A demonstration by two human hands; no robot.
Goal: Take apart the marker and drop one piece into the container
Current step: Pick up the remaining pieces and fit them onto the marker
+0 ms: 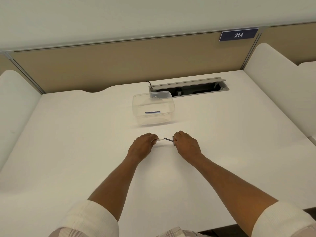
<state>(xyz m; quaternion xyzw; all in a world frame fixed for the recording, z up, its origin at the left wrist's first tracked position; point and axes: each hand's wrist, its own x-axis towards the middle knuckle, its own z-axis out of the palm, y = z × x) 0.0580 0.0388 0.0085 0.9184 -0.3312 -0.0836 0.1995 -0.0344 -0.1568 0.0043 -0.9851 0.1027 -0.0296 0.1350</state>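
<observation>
Both forearms stretched out over table, left hand pinching white marker body, right hand pinching dark piece, just near of clear container holding thin blue piece.

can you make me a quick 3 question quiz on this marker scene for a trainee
1. True or false: the clear container on the table already has a thin blue piece lying in it.
2. Which hand holds the white end of the marker? A) left hand B) right hand C) neither
3. Fill in: the blue sign on the divider reads ___.

Key:
1. True
2. A; the dark part runs toward the right hand.
3. 214
</observation>
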